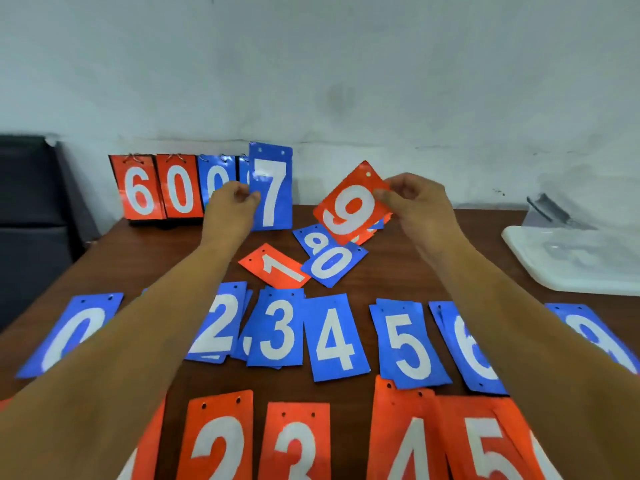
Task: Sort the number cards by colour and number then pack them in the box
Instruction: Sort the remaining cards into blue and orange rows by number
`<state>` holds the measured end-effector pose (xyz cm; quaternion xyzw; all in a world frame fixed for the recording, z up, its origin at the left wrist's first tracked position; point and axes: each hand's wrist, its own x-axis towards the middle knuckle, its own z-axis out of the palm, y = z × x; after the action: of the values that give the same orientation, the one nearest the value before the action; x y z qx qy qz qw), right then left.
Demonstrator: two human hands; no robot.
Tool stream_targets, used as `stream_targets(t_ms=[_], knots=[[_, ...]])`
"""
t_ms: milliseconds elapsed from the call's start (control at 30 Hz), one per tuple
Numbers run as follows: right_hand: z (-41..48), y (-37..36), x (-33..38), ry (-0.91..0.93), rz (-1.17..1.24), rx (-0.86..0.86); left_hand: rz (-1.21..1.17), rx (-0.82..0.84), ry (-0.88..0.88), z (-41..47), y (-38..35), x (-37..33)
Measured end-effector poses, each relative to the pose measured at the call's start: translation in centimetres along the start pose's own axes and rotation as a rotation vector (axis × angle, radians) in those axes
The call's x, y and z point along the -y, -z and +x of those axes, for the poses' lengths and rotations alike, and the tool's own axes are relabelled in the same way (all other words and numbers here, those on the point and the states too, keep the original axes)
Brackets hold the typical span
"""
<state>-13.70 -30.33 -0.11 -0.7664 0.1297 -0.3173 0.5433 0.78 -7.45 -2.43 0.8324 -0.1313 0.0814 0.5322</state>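
Note:
My left hand [232, 206] pinches a blue 7 card [272, 188] by its left edge and holds it upright above the table. My right hand [415, 202] pinches a red 9 card [349, 206], tilted, by its right edge. Below them lie a loose red 1 [277, 266], a blue 8 [311, 240] and a blue 0 [332, 265]. A blue row runs across the table: 0 [74, 332], 2 [218, 325], 3 [277, 332], 4 [334, 337], 5 [408, 344], 6 [467, 348]. Nearest me lie red 2 [218, 441], 3 [298, 445], 4 [408, 445] and 5 [485, 445].
A flip scoreboard [162, 188] showing red 6 and 0 and blue digits stands at the back of the brown table [156, 251], against the wall. A white plastic box [581, 258] sits at the right edge. A dark chair [31, 216] is at left.

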Motion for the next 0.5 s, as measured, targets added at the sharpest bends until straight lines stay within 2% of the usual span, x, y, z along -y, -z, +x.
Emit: stream_targets(t_ms=[67, 133, 300, 500], knots=[[-2.1, 0.6, 2.8, 0.035, 0.031, 0.039, -0.141, 0.034, 0.043, -1.8, 1.2, -1.8], [-4.3, 1.1, 5.2, 0.026, 0.078, 0.070, -0.280, 0.135, 0.099, -4.2, 2.5, -3.2], [-10.1, 1.2, 8.1, -0.101, 0.204, 0.102, -0.459, 0.351, 0.141, -12.1, 6.3, -5.6], [-16.6, -0.2, 8.5, -0.160, 0.140, 0.011, -0.476, 0.477, 0.095, -21.5, 9.0, -6.1]])
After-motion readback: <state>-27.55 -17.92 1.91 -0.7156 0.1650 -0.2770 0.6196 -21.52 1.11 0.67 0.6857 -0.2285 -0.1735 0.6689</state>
